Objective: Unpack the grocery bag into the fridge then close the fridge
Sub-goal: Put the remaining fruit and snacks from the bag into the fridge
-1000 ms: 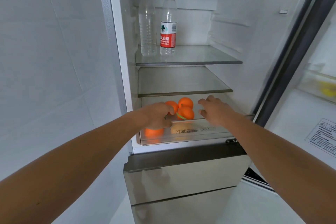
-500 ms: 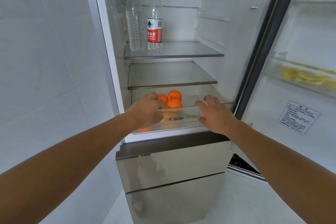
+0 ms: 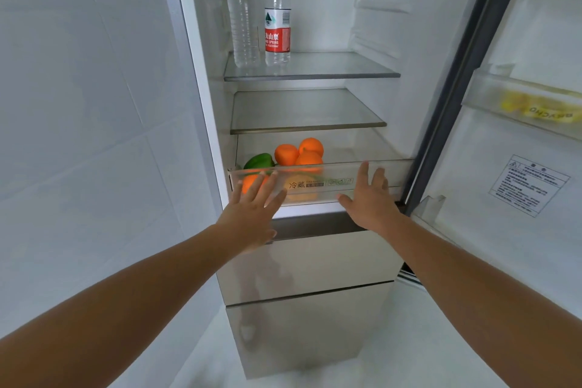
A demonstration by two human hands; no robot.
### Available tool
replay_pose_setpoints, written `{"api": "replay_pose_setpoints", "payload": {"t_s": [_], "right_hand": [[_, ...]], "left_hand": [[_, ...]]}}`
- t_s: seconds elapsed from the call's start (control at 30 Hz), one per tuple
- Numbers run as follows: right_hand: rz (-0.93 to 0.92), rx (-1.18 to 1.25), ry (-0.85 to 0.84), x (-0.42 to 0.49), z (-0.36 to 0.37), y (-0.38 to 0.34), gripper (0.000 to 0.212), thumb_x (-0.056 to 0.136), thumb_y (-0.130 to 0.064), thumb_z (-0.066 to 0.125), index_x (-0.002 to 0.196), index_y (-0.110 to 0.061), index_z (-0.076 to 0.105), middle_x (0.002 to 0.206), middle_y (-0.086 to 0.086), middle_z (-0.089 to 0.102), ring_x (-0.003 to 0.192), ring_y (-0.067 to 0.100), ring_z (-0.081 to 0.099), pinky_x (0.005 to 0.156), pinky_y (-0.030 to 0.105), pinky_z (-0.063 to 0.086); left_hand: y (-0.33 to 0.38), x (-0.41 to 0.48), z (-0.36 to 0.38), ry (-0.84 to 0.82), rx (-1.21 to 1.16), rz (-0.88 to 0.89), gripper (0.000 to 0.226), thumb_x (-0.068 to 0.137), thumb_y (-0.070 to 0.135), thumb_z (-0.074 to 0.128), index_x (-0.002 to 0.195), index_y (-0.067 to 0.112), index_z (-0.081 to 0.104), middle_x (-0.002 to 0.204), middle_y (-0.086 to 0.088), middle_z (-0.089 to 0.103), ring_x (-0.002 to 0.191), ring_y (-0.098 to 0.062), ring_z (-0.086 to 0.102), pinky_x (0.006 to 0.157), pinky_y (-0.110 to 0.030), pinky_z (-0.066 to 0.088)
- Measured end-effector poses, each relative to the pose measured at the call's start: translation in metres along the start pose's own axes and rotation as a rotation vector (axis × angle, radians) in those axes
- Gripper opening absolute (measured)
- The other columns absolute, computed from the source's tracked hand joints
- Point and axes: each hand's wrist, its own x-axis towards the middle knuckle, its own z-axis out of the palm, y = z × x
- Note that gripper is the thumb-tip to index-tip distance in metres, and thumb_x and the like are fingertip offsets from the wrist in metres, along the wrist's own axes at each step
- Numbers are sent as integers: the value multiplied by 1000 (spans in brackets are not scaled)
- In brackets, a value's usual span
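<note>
The fridge stands open in front of me. Its clear crisper drawer (image 3: 338,183) at the bottom holds several oranges (image 3: 297,153) and a green pepper (image 3: 259,161). My left hand (image 3: 253,208) presses flat with straight fingers against the drawer's front at its left end. My right hand (image 3: 368,200) presses flat against the front at the right end. Two water bottles (image 3: 277,12) with red caps stand on the top glass shelf (image 3: 330,72). No grocery bag shows.
The fridge door (image 3: 516,142) hangs open on the right, with a yellow packet (image 3: 532,105) in its door bin. A white tiled wall (image 3: 88,104) fills the left. Below the drawer are two closed steel-fronted compartments (image 3: 308,264). The middle glass shelf (image 3: 305,116) carries nothing.
Both hands have gone from the drawer's rim to flat palms on its front. The drawer has slid inward. The green pepper is now visible, and the view has tilted down.
</note>
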Motion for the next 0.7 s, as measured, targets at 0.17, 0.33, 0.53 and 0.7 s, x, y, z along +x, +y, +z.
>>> {"api": "replay_pose_setpoints", "payload": {"t_s": [0.17, 0.33, 0.53, 0.7], "right_hand": [[8, 71, -56, 13, 7, -5, 97, 100, -49, 49, 153, -22, -28, 159, 19, -31, 149, 40, -20, 119, 58, 16], [-1, 76, -114, 42, 6, -4, 102, 98, -48, 53, 151, -24, -32, 157, 17, -35, 148, 36, -25, 120, 58, 14], [-36, -31, -137, 81, 11, -2, 112, 94, -51, 57, 145, -30, -40, 155, 17, -39, 146, 38, -28, 119, 61, 16], [-52, -125, -128, 110, 14, -2, 110, 94, -52, 57, 142, -36, -42, 155, 17, -40, 146, 37, -30, 119, 62, 17]], "left_hand": [[-14, 11, 16, 65, 98, -8, 91, 93, 60, 46, 157, 21, -5, 159, -14, -29, 147, -39, -20, 115, -65, 8], [-26, 35, 22, 40, 104, -19, 88, 95, 57, 45, 156, 22, -7, 157, -13, -33, 146, -38, -25, 116, -62, 8], [-36, 72, 34, 0, 87, -65, 83, 96, 52, 45, 156, 25, -6, 152, -14, -42, 141, -40, -33, 118, -59, 6], [-45, 101, 42, -15, 95, -97, 79, 98, 45, 44, 157, 25, -5, 148, -16, -47, 138, -43, -37, 118, -59, 6]]}}
